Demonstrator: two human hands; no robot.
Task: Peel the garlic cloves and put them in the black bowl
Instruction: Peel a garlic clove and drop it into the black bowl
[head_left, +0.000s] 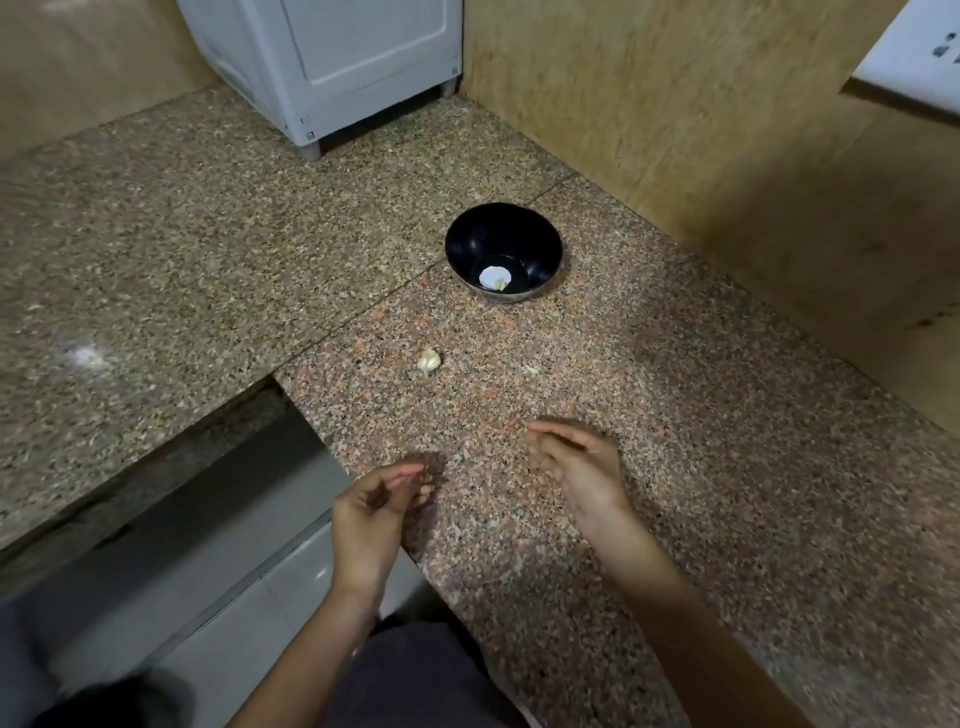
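R hand (582, 467) hovers over the speckled granite counter (208, 249), fingers loosely straight, holding nothing. L hand (376, 514), well apart from it, has fingers curled twd the thumb, too blurred to tell if it pinches anything. Pale garlic clove (428, 361) lies on the counter btwn hands & round black bowl (467, 244), w/ a whitish piece (493, 277) at the bowl's bottom.

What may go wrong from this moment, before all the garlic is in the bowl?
1. The garlic lies loose on the counter, not far from its edge; a careless reach by the left hand might knock it off.
2. A small pale scrap hardly stands out from the speckled stone and may be overlooked.
3. The bowl holds something white, perhaps skin, which could mix with peeled cloves.
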